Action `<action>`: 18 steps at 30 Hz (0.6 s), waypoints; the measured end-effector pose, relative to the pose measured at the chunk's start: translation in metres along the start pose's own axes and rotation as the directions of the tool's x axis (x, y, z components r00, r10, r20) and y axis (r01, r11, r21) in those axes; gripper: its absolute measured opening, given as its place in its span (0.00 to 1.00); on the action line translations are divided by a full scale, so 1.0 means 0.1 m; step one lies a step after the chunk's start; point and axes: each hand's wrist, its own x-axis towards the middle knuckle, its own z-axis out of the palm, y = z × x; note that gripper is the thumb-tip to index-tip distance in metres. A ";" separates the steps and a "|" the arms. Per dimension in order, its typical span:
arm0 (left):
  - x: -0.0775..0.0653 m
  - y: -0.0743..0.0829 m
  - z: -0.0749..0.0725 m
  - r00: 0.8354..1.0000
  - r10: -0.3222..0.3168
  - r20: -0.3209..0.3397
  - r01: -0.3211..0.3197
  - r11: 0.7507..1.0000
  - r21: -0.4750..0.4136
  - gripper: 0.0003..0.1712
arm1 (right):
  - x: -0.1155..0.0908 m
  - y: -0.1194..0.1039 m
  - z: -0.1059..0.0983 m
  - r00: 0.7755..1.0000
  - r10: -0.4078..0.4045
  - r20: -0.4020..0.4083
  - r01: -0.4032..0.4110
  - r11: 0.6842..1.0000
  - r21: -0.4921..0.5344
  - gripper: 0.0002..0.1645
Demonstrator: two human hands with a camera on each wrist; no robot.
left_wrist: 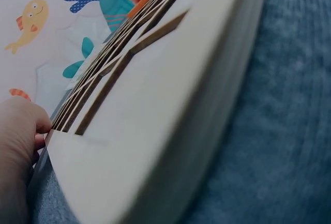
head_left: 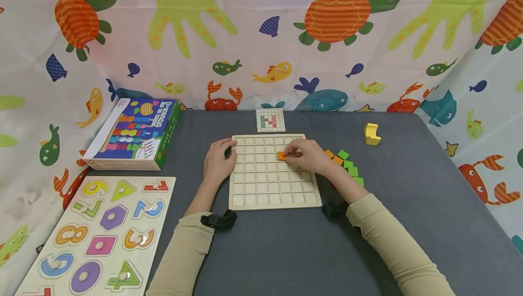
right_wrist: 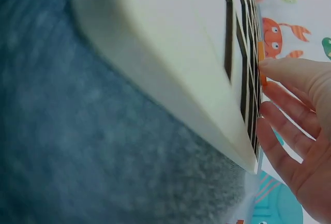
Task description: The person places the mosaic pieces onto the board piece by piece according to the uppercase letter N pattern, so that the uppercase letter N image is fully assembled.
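A wooden grid board [head_left: 274, 200] lies flat on the table. My left hand [head_left: 217, 162] is at its upper left edge, thumb and index finger curved against the rim; the board's corner and this hand [left_wrist: 18, 141] also show in the left wrist view. Over the board's upper right part, my right hand [head_left: 308, 154] pinches an orange square block [head_left: 281, 155] by its right side, low over the grid. In the right wrist view the block [right_wrist: 261, 53] shows edge-on at the fingertips. Green blocks [head_left: 353, 170] and orange blocks [head_left: 337, 160] lie right of the board, partly behind my right forearm.
A small pattern card [head_left: 270, 120] lies behind the board. A yellow curved block [head_left: 372, 134] stands at the back right. On the left are a colourful game box [head_left: 135, 132] and a number-and-shape puzzle board [head_left: 102, 232]. A printed curtain [head_left: 261, 51] encloses the back and sides.
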 end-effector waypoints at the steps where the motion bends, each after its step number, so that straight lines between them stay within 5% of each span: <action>1: 0.00 0.00 0.00 1.000 -0.004 -0.003 0.004 1.000 -0.005 0.19 | 0.00 0.00 0.01 1.000 -0.001 0.000 0.001 1.000 0.003 0.09; 13: -0.02 0.00 -0.03 0.999 -0.017 -0.041 0.014 0.996 -0.089 0.17 | -0.01 0.01 0.02 0.998 -0.059 -0.004 0.059 0.998 0.023 0.08; 18: -0.03 -0.02 -0.03 1.000 -0.014 -0.026 0.012 0.997 -0.079 0.17 | -0.08 0.05 -0.08 0.999 -0.010 -0.054 0.010 1.000 0.002 0.07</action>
